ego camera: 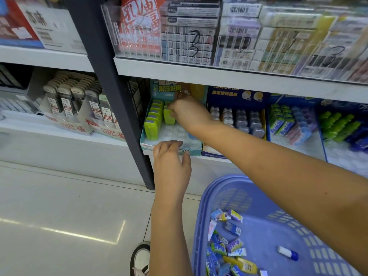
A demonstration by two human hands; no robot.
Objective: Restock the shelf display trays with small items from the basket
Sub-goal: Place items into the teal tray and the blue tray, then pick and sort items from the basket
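Head view: the shelf (219,76) carries a teal display tray (196,151). The purple basket (229,179) sits below it and holds small wrapped items (229,248). Left hand (171,162): grip clenched on the tray's front rim. Right hand (189,112): grip pinching a green item (169,117) that stands inside the tray.

On my feed both arms are bare from the left hand (171,166) and right hand (189,112) to past the elbow. A thin band (180,94) shows at the right fingers, blurred. One shoe (140,259): white toe, dark rim, pale laces.
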